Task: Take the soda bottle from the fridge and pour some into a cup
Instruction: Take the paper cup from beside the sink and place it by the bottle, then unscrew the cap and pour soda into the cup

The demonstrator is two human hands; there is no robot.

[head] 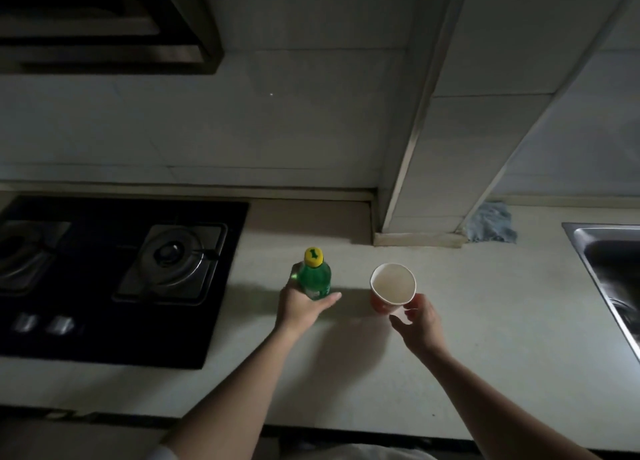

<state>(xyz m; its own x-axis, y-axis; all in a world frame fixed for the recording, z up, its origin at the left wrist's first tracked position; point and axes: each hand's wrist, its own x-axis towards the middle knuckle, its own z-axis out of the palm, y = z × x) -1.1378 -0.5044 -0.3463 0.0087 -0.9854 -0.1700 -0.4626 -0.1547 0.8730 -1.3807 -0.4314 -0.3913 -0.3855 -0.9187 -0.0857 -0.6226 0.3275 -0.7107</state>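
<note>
Soda bottle (314,279), green with a yellow cap (313,257) screwed on, stands upright in the left hand (301,309), whose fingers and thumb wrap round its lower body from the near side. The neck and cap rise clear beyond the knuckles. The hand hides the base, so I cannot tell whether the bottle rests on the pale counter (467,338) or hangs just above it. Just to the right of that grip, apart from the bottle, the right hand (419,321) pinches the cup (393,286) low on its wall between thumb and fingertips. This paper cup is white inside and reddish outside, and its mouth is tipped up toward the camera; the light is too dim to tell whether anything is in it. A black gas hob (104,279) lies left of the bottle hand. A steel sink (609,269) lies well to the right of the cup hand, with a blue cloth (491,222) beyond it by the tiled pillar.
</note>
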